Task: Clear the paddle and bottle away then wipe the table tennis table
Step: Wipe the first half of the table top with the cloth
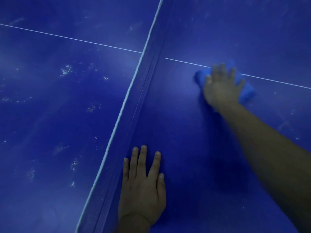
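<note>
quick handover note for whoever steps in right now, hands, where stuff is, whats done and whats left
Left hand: flat on the blue table tennis table, fingers straight, beside the net.
Right hand: pressing a crumpled blue cloth on the white centre line; blurred.
Paddle and bottle: not in view, so apparently cleared.
Left: white specks on the half across the net still need wiping.

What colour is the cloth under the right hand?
Blue, lighter than the table; the head view shows the cloth best.
</note>
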Action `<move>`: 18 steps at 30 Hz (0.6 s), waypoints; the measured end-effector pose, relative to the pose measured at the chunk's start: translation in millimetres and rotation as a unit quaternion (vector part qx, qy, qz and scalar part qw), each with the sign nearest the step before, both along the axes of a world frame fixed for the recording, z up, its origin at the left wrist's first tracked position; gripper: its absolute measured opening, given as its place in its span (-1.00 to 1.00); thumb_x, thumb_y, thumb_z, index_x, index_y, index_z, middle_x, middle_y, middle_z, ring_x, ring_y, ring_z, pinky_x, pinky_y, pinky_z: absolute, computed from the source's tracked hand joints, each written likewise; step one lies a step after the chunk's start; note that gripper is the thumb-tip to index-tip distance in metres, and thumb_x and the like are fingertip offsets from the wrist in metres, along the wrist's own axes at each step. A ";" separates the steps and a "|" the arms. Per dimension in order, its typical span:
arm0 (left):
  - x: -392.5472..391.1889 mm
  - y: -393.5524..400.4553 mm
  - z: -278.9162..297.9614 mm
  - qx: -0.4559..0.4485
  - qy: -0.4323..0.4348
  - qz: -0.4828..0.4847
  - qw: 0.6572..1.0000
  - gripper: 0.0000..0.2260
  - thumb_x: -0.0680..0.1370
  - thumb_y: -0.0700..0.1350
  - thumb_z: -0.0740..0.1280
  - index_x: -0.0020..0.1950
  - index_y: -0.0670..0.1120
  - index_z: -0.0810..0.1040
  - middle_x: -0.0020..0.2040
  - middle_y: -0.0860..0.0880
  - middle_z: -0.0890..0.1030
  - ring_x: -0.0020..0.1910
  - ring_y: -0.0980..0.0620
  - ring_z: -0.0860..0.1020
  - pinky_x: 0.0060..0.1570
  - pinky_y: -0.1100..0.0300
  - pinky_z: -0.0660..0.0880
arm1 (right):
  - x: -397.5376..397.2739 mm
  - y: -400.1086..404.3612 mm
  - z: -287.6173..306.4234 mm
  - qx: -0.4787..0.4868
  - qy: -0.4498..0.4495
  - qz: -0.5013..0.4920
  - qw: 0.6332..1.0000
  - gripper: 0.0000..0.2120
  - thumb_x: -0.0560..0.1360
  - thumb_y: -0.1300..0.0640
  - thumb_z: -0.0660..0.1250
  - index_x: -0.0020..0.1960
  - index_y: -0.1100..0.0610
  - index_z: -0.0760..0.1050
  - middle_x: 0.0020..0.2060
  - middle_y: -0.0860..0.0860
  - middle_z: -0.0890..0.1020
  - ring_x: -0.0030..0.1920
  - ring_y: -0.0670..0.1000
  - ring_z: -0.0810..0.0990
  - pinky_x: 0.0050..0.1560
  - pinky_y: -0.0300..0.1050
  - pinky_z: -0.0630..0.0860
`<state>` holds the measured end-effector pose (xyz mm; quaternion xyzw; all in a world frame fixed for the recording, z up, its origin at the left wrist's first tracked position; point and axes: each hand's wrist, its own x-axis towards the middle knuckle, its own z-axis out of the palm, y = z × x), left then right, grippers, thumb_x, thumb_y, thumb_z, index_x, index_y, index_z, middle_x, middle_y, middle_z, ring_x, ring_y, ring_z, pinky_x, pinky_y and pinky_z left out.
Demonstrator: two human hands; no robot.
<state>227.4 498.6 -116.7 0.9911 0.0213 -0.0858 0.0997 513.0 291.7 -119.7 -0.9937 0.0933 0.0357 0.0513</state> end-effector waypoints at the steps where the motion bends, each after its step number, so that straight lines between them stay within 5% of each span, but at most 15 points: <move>1: -1.0 0.1 0.0 0.001 0.002 0.000 1.000 -0.50 0.67 0.12 -0.13 0.53 0.04 0.32 0.58 -0.12 0.21 0.58 -0.14 0.09 0.42 -0.16 0.05 | -3.3 -16.0 2.4 0.015 0.008 -0.060 0.998 -0.45 0.66 -0.11 -0.11 0.62 0.02 0.03 0.62 -0.02 0.02 0.59 0.19 -0.06 0.48 0.42 -0.11; 4: -1.1 1.3 1.1 -0.003 -0.003 -0.002 1.000 -0.51 0.62 0.10 0.01 0.52 0.02 0.36 0.57 -0.13 0.24 0.57 -0.14 0.10 0.42 -0.15 0.04 | -6.9 15.9 4.9 0.030 0.009 -0.078 0.996 -0.44 0.68 -0.09 -0.11 0.62 0.07 0.00 0.62 0.02 -0.02 0.59 0.22 -0.10 0.47 0.45 -0.14; 9: -0.9 -0.7 1.0 -0.010 -0.009 0.005 1.000 -0.49 0.59 0.09 0.04 0.53 0.00 0.32 0.58 -0.13 0.21 0.58 -0.12 0.08 0.46 -0.13 -0.01 | -18.7 93.7 1.0 0.023 0.039 0.231 0.972 -0.45 0.67 -0.14 -0.13 0.62 -0.02 -0.04 0.62 -0.06 -0.05 0.60 0.12 -0.15 0.48 0.36 -0.18; 11: -1.4 0.4 0.4 -0.024 -0.019 0.007 1.000 -0.49 0.59 0.09 0.04 0.52 -0.01 0.32 0.57 -0.14 0.23 0.57 -0.13 0.09 0.47 -0.12 -0.02 | -15.0 36.9 -2.0 -0.015 0.031 0.193 0.981 -0.46 0.68 -0.13 -0.12 0.62 -0.03 -0.05 0.62 -0.08 -0.04 0.60 0.11 -0.11 0.48 0.36 -0.13; 15: -0.5 0.6 -1.1 -0.036 -0.026 0.006 0.999 -0.48 0.58 0.08 0.05 0.51 -0.05 0.36 0.55 -0.18 0.25 0.57 -0.18 0.11 0.50 -0.13 -0.05 | -25.3 -98.4 5.3 0.002 0.022 -0.039 0.999 -0.45 0.68 -0.11 -0.11 0.62 0.01 -0.03 0.62 -0.06 -0.02 0.60 0.13 -0.09 0.49 0.38 -0.11; 18: -0.9 -0.4 0.7 -0.037 -0.021 0.006 0.999 -0.47 0.58 0.09 0.03 0.52 -0.05 0.33 0.56 -0.19 0.24 0.57 -0.18 0.10 0.50 -0.13 -0.06 | -25.8 -93.6 7.2 0.023 0.011 -0.122 0.992 -0.42 0.67 -0.10 -0.10 0.62 0.11 -0.05 0.62 0.00 -0.03 0.60 0.15 -0.11 0.49 0.40 -0.11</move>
